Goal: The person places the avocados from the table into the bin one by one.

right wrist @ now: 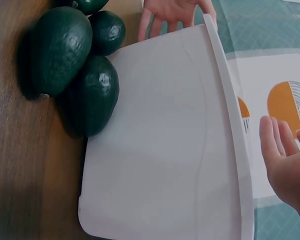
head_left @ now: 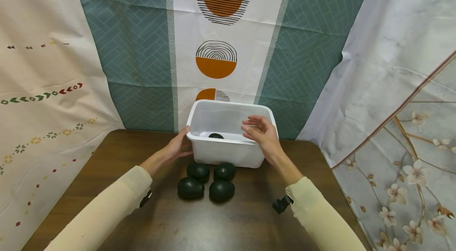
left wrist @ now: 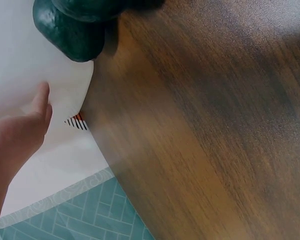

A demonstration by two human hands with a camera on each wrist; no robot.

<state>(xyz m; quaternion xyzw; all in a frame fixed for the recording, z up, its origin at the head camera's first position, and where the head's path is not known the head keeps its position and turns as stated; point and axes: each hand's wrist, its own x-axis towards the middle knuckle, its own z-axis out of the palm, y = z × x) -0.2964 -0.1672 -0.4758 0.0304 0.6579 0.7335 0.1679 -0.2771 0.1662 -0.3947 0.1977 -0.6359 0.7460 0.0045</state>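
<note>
A white plastic bin stands at the back of the table. Inside it, part of a dark green avocado shows above the front rim. Several dark green avocados lie in a cluster close before the bin. My left hand touches the bin's left end, thumb at the rim and fingers extended along the outside; the right wrist view also shows those fingers. Over the bin's right front rim hovers my right hand, its fingers loosely extended and holding nothing. In the left wrist view, avocados appear against the bin.
The brown wooden table reaches forward to a patterned cloth hanging behind the bin. Other cloths hang along the left and right sides. A black strap piece juts from the right sleeve.
</note>
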